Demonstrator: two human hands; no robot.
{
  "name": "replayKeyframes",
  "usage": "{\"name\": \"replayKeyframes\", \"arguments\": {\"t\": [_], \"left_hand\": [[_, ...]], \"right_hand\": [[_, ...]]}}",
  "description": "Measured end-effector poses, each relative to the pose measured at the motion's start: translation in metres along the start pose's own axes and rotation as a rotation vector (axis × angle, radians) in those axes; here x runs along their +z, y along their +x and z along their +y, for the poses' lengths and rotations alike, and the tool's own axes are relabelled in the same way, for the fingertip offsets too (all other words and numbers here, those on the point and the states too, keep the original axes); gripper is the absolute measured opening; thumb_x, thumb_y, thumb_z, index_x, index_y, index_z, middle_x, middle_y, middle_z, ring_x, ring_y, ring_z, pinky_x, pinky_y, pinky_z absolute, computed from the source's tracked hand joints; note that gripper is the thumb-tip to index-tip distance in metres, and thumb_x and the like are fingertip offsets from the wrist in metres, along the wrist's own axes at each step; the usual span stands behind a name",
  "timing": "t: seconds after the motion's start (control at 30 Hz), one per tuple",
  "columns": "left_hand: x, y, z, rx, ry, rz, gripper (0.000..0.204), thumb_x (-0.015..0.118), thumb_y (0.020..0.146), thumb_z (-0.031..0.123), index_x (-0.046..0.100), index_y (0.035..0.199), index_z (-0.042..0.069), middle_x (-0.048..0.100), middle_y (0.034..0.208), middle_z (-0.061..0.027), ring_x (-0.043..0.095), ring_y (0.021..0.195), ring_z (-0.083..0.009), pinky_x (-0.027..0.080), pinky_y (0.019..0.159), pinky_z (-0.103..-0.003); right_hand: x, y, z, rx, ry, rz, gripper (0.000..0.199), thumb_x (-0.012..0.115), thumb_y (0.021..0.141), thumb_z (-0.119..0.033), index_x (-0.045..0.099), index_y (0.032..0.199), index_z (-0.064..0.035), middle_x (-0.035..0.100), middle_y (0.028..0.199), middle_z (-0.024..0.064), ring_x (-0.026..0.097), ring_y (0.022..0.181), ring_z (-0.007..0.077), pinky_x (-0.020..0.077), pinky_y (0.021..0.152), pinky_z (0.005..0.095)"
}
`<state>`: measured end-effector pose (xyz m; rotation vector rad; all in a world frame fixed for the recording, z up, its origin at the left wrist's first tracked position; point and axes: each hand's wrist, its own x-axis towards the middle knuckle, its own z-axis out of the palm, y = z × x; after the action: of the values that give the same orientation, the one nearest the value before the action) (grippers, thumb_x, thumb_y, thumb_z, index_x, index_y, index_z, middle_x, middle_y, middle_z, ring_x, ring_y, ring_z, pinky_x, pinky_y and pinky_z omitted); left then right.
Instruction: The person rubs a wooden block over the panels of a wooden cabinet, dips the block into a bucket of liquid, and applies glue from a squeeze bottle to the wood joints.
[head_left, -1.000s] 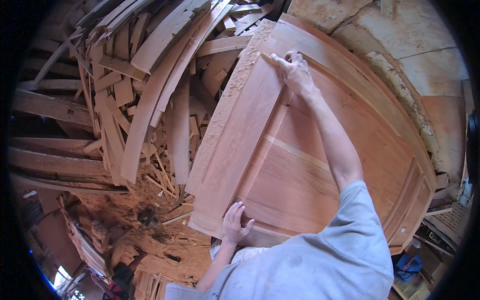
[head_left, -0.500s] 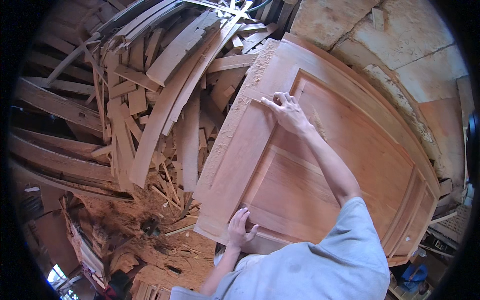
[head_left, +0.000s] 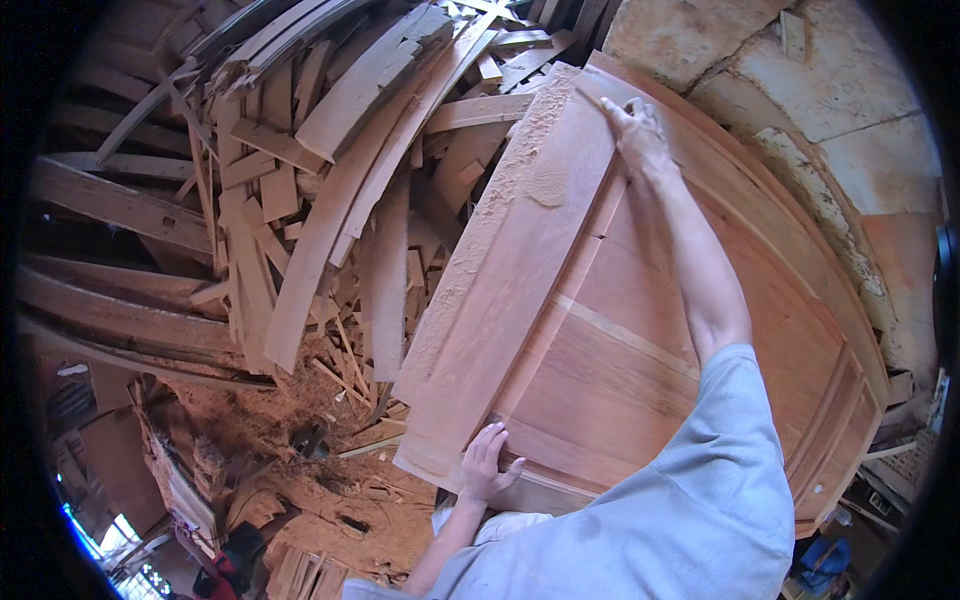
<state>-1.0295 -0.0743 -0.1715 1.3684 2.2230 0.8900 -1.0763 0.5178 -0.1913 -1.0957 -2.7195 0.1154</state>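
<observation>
A large reddish-brown wooden panel door [head_left: 600, 370] lies flat in front of me, with raised frame members around its recessed panels. My right hand [head_left: 643, 138] is at the far end of the door, over the frame near the far corner. Its fingers are closed on a thin, flat strip of wood [head_left: 594, 97], partly hidden by the hand. Pale sawdust [head_left: 510, 165] lies along the door's left edge, with a small patch on the frame. My left hand [head_left: 487, 465] rests on the near left corner of the door, fingers extended and holding nothing.
A tall heap of wood offcuts [head_left: 350, 180] and curved boards stands left of the door. Sawdust covers the ground [head_left: 330, 500] at the lower left. Stained, cracked slabs [head_left: 760, 80] lie beyond the door on the right. A blue item [head_left: 825, 558] sits at the lower right.
My right hand has moved away from me and to the right, taking the wooden strip to the far corner. A sawdust patch now shows on the frame. My left hand stays on its corner.
</observation>
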Motion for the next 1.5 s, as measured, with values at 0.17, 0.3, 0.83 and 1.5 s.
{"name": "replayKeyframes", "arguments": {"t": [0.17,0.3,0.83,1.5], "left_hand": [[-0.003,-0.005,-0.003,0.002,0.007,0.009,0.06,0.075,0.08,0.037,0.054,0.124,0.001,0.057,0.129,-0.0162,0.055,0.12,-0.0349,0.046,0.101,-0.044],[-0.005,0.002,0.0,0.043,-0.022,-0.005,0.063,0.075,0.078,0.038,0.053,0.125,0.001,0.056,0.129,-0.0166,0.054,0.12,-0.035,0.045,0.101,-0.045],[0.003,-0.003,0.014,0.134,-0.026,0.081,0.053,0.069,0.081,0.028,0.054,0.123,-0.001,0.056,0.124,-0.0214,0.051,0.118,-0.039,0.04,0.103,-0.049],[0.024,-0.083,0.077,-0.097,-0.288,0.472,0.049,0.049,0.102,0.033,0.049,0.128,-0.008,0.057,0.126,-0.0236,0.057,0.116,-0.0304,0.046,0.101,-0.039]], "right_hand": [[-0.005,0.02,0.021,0.097,-0.011,-0.045,0.052,0.05,0.089,-0.006,0.054,0.137,-0.0257,0.053,0.116,0.0162,0.05,0.114,0.0343,0.0433,0.1,0.0452],[-0.01,-0.001,0.055,0.276,0.066,0.125,0.05,0.052,0.088,-0.003,0.056,0.135,-0.0209,0.056,0.112,0.016,0.049,0.113,0.0349,0.0455,0.096,0.0437],[-0.169,-0.571,-0.133,1.107,1.923,0.334,0.043,0.036,0.105,-0.028,0.044,0.139,-0.0039,0.06,0.091,0.0062,0.06,0.077,0.0138,0.052,0.062,0.0277],[-0.226,-0.824,-0.167,1.188,2.042,0.479,0.039,0.047,0.099,-0.025,0.053,0.132,-0.005,0.062,0.095,0.0026,0.059,0.083,0.0102,0.0503,0.07,0.0243]]}}
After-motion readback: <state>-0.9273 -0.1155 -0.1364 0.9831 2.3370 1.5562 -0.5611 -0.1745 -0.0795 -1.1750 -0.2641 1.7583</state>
